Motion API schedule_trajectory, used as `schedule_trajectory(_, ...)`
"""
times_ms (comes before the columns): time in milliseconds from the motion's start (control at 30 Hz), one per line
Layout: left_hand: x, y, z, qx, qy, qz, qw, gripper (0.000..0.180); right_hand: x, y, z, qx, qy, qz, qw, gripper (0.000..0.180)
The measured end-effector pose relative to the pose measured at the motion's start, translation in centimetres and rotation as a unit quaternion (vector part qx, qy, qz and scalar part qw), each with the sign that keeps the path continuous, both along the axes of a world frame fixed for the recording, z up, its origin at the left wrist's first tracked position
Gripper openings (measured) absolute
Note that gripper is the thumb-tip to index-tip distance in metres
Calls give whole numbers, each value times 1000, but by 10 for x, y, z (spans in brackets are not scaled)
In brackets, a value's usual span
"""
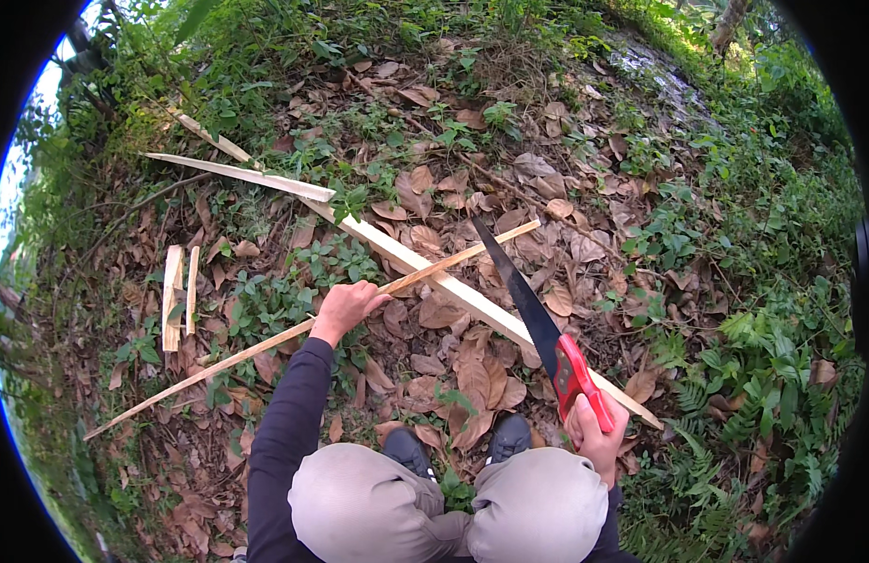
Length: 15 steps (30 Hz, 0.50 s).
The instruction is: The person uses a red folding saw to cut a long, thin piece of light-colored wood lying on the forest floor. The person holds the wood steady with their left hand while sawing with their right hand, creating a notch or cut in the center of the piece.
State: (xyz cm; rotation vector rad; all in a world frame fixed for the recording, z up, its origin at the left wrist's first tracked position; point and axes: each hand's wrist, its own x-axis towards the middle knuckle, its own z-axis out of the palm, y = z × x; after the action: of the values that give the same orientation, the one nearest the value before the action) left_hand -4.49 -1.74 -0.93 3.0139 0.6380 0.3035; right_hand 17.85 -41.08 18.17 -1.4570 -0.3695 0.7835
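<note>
My left hand point(346, 310) is closed around a long thin wooden strip point(242, 355), which slants from the lower left up to the right. Beyond the hand, the strip crosses over a thicker pale wooden beam point(486, 308) lying on the leaves. On the right, my right hand point(596, 433) grips the red handle of a hand saw point(528, 298). Its dark blade points up and away, passing above the beam, with the tip close to the strip's far right end. Whether the blade touches any wood I cannot tell.
Short wood pieces point(173, 298) lie at the left. A pale pointed board point(237, 174) rests by the beam's far end, near another wood length point(209, 136). Dry leaves point(472, 375) and low green plants cover the ground. My knees and dark shoes point(508, 436) are at the bottom.
</note>
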Motion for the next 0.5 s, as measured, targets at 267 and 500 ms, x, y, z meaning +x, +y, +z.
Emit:
schedule_trajectory(267,18,-10,29,-131,106,118,979,55,-6,8,-43,-37,-26,38,998,17)
schedule_trajectory(500,2,21,27,-133,103,136,976,57,-15,34,-80,80,25,90,992,36)
